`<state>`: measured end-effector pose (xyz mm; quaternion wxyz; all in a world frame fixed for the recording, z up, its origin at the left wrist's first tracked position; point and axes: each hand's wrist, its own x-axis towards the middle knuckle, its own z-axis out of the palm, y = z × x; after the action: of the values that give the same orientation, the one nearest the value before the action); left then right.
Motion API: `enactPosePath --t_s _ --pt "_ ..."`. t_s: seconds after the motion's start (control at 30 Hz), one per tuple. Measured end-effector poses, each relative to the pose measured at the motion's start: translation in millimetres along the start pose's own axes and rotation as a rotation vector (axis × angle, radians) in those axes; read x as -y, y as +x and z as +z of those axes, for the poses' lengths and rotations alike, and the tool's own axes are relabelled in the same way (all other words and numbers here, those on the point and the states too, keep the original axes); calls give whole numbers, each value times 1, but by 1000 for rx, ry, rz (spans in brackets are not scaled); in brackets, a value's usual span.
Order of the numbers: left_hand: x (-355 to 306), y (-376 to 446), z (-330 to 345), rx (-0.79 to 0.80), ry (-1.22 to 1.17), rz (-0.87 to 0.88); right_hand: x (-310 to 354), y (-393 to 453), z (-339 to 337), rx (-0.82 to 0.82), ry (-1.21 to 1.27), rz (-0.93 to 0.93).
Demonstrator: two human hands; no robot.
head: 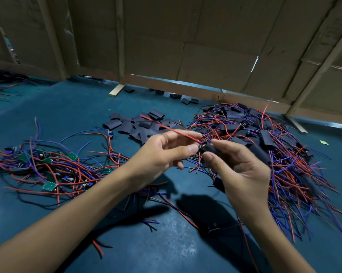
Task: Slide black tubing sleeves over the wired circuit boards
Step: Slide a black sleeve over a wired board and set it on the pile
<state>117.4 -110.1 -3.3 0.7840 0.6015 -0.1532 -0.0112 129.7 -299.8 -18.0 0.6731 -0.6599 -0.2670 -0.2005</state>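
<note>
Above the teal table, my right hand point(239, 166) pinches a black tubing sleeve point(210, 149) between thumb and fingers. My left hand point(162, 152) pinches the board end sticking out of that sleeve, and a red wire point(172, 130) runs from it up and to the left. Bare green circuit boards with red and blue wires point(48, 164) lie in a heap at the left. Loose black sleeves point(142, 125) are piled in the middle at the back. A large heap of sleeved boards with wires point(264, 142) lies at the right, partly behind my right hand.
A cardboard wall point(185, 46) on wooden battens closes the far side of the table point(67, 107). A few stray sleeves point(185, 100) lie along its foot. More wires point(0, 85) sit at the far left. Loose wires trail under my forearms.
</note>
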Motion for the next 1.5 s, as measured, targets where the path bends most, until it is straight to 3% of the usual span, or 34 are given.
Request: enactPosePath --t_s 0.07,0.1,0.17,0.2,0.27,0.33,0.43,0.5,0.57,0.67,0.7,0.77,0.83,0.9,0.97,1.07,1.13,1.2,1.37,1.5 --pt "-3 4 -12 -20 102 12 4 4 -10 -84 -140 -169" --pt "-3 5 -21 -84 315 57 5 8 -18 -131 -267 -310" --pt "1 6 -43 -218 1050 149 5 16 -36 -236 -477 -576" --pt "5 6 -53 -209 1391 127 4 21 -45 -282 -549 -654" --pt "12 7 -70 -116 1700 -66 1 29 -60 -367 -721 -663" --pt "18 9 -78 -40 1703 -225 -7 33 -74 -351 -949 -496" --pt "24 13 -78 -21 1697 -181 -17 34 -76 -164 -1136 -17" --pt "23 13 -77 -62 1672 -173 -18 31 -66 -154 -1133 157" --pt "22 14 -77 -95 1643 -208 -11 25 -53 -209 -1143 83" --pt "18 16 -78 -88 1590 -251 0 18 -34 -190 -1040 -253" --pt "17 16 -78 -88 1581 -244 1 15 -29 -100 -956 -334" --pt "15 17 -78 -99 1599 -213 8 10 -18 234 -719 -323" --pt "14 16 -79 -109 1587 -191 13 3 -8 621 -621 -161" --pt "11 14 -81 -131 1518 -183 11 -2 -3 911 -723 -11" --pt "11 11 -82 -151 1484 -213 15 1 -10 1013 -794 90" --pt "11 8 -83 -175 1516 -287 30 15 -37 1029 -745 274" --pt "10 7 -82 -178 1513 -269 40 19 -46 1154 -686 492" --pt "9 8 -80 -178 1509 -218 38 15 -43 1273 -747 546" --pt "7 7 -72 -214 1513 -93 27 7 -24 1180 -714 453" --pt "4 5 -63 -277 1540 75 15 4 -19 787 -708 301"
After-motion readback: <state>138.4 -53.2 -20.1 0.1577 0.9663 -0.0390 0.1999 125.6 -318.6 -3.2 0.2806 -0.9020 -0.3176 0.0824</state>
